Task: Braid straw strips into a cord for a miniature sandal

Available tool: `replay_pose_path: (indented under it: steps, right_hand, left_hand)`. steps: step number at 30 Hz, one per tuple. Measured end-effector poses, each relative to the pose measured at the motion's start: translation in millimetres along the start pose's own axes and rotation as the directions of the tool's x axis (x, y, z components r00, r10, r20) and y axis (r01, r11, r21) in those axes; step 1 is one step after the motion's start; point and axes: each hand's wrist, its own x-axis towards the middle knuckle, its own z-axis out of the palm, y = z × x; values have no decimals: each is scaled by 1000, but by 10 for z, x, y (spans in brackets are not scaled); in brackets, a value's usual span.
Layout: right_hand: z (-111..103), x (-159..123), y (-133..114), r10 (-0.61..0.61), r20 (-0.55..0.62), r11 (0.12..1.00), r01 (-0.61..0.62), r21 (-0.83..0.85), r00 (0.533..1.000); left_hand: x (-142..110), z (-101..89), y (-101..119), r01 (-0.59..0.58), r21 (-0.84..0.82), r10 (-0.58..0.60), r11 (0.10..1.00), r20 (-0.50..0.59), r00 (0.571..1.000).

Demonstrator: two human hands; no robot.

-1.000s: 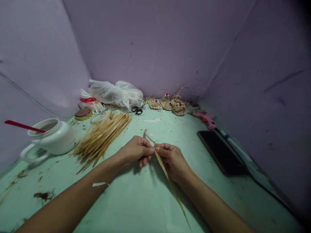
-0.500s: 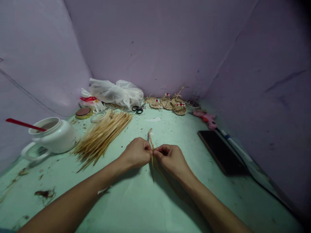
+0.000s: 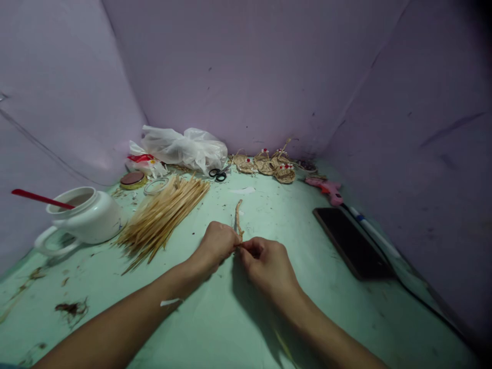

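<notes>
1. The strand (image 3: 239,218) is in the centre of the frame; its short upper part stands above the hands and looks twisted and knotty, so this part I judge as formed.
2. The left hand (image 3: 219,243) is curled closed, and its fingertips press on the strand's lower end; some fingers are hidden. The right hand (image 3: 271,264) pinches the same place between thumb and forefinger.
3. A pale, blurred strip (image 3: 283,343) shows at the bottom, right of centre. It looks loose and untwisted; whether it joins the strand, I cannot tell.
4. The pile (image 3: 165,220) of dry strips lies left of centre, not touched by the hands. How much of it remains to be worked, the view does not tell.
5. Round woven pieces (image 3: 285,175) with red and white beads lie at upper centre-right; they look complete, or nearly.
6. The scissors (image 3: 220,177) and the pink glue gun (image 3: 326,189) lie apart from the hands.
7. No brand or writing can be read, neither on the phone (image 3: 351,243) at right nor on the packet (image 3: 144,163) at upper left.
</notes>
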Motion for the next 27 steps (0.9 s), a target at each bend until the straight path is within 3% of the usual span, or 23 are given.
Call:
replay_pose_path:
  steps: [4,9,12,16,17,19,21,23,25,27]
  right_hand:
    - [56,-146,-78,-215,27,946,215,-241,976]
    - [61,-185,-85,-323,124,906,344,-246,938]
    - [-16,-105,-56,-276,65,945,283,-163,959]
    - [-151,67,-35,-72,-193,978,107,177,978]
    - [-172,100,-43,9,-174,948,47,314,985]
    - [-189,136,-74,137,54,801,-143,581,989]
    - [-180,134,-110,127,348,609,-350,712,929]
    - [-163,116,-127,54,497,503,-454,735,866]
    - [-152,104,-116,32,532,501,-474,724,846]
    - [-152,109,-91,51,520,570,-452,686,853]
  left_hand:
    - [-60,14,62,62,-173,-68,983,-24,997]
    - [-6,14,-4,-47,-172,38,984,-55,998]
    - [51,-36,-49,-91,-140,87,986,-33,996]
    - [66,-103,-49,-199,-59,196,978,-54,979]
    - [53,-104,-39,-220,-47,217,974,-50,975]
    - [10,-82,-11,-226,-66,226,972,-10,974]
    - [-39,-40,15,-189,-127,198,974,59,978]
    - [-74,-3,28,-125,-170,148,977,131,980]
    - [-81,7,23,-126,-129,148,984,177,973]
    - [-63,-14,5,-218,-12,216,976,188,958]
